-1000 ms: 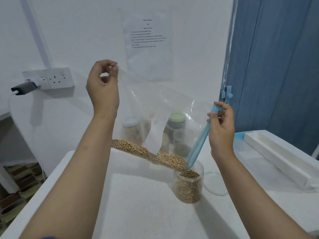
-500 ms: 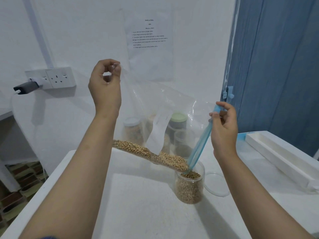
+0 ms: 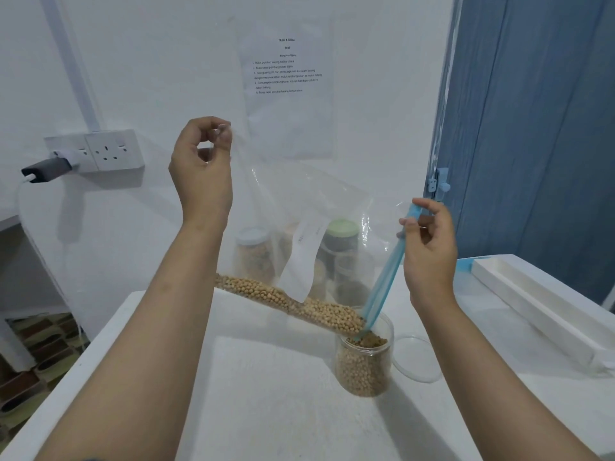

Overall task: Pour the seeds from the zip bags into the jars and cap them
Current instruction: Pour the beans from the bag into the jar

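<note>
Fingers [image 3: 223, 133] of the left hand [image 3: 201, 174] pinch one corner of the zip bag [image 3: 299, 207]; the right hand [image 3: 429, 242] pinches its blue zip strip [image 3: 386, 281].

The bag hangs tilted in the middle of the frame, above the white surface [image 3: 266, 394]. Its seeds [image 3: 293, 302] lie along the low edge, down to the open jar [image 3: 364, 364] at lower right. A clear lid [image 3: 417, 359] lies just beside the jar; closed jars [image 3: 341, 247] stand behind.

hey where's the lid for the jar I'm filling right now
The clear lid lies flat on the white table, just right of the open jar and below your right hand.
</note>
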Motion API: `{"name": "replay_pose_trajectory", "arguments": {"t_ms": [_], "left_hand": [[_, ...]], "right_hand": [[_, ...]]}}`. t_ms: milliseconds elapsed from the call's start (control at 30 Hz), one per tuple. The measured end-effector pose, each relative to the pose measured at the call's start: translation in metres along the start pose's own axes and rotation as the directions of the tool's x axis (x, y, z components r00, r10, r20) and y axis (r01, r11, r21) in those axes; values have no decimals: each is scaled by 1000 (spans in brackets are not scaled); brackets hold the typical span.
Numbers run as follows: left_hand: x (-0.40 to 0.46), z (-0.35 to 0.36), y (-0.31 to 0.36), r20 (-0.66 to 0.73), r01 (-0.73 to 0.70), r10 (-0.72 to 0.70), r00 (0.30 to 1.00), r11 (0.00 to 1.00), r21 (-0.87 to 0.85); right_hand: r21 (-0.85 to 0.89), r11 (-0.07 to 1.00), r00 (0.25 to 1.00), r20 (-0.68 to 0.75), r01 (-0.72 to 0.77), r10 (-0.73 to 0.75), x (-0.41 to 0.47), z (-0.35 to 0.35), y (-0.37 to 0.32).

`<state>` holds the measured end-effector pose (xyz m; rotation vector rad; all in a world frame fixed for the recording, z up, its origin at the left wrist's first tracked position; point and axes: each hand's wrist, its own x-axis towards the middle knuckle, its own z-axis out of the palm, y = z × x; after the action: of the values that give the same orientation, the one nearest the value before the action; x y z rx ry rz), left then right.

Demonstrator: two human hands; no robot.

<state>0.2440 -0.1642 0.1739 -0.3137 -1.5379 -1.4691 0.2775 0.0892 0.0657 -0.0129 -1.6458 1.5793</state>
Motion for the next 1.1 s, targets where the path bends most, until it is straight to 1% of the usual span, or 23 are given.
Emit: {"name": "replay_pose_trajectory", "arguments": {"t_ms": [267,800,967,1100], "left_hand": [[0,-1,0,-13,14,-14,1000,1000,2],[1,-2,-3,-9,-3,3,1000,1000,4],[1,-7,-13,-24,54,-55,998,997,-51],[2,-6,-7,22,-5,4,1000,1000,5]], "right_hand": [[2,1000,1000,2,0,0,0,1,2],[13,1000,1000,5,14,-14,0,2,2],[10,1000,1000,1,13,-13,-2,-1,4],[15,1000,1000,-12,-3,3,-2,-1,7]]}}
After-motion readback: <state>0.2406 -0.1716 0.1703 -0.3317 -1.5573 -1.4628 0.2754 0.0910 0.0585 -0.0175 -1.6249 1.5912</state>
